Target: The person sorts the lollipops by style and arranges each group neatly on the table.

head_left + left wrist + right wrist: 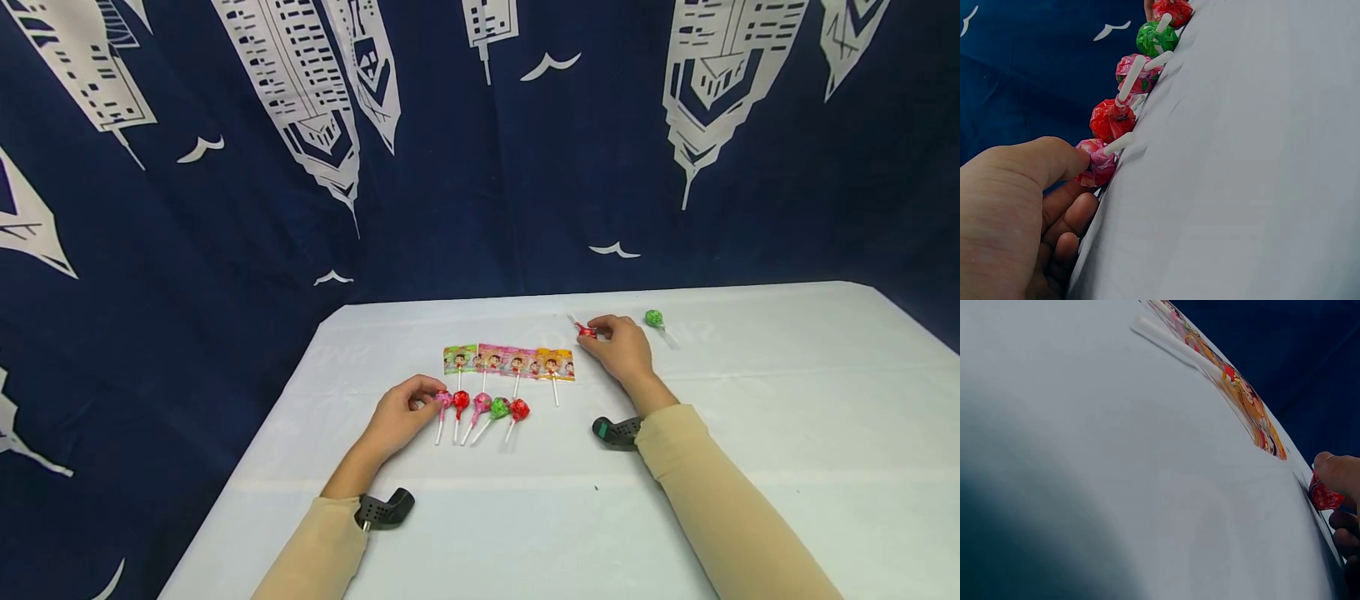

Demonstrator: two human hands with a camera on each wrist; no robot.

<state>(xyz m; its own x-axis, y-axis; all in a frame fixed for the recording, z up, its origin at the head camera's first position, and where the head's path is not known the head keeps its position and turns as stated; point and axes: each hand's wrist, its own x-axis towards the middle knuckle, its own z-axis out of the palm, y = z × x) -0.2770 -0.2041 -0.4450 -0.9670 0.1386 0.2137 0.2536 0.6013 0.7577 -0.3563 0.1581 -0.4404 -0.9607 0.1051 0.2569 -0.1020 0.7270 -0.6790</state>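
My left hand [399,418] pinches the wrapped head of a pink lollipop [1097,161] between thumb and fingers, at the left end of a row on the table. To its right in that row lie a red lollipop [461,400], a second pink lollipop [482,403], a green lollipop [499,408] and another red lollipop [519,410]. Farther back and to the right, my right hand [624,352] holds a red-wrapped lollipop [587,332] by its head, its white stick pointing away to the back left. In the right wrist view only part of this red wrapper [1325,494] shows.
Behind the row lie flat-wrapped lollipops: one in a green packet [459,358], two in pink packets [520,364], one in an orange packet [556,365]. A lone green lollipop [655,319] lies beyond my right hand on the white table [525,517]. A dark blue curtain hangs behind.
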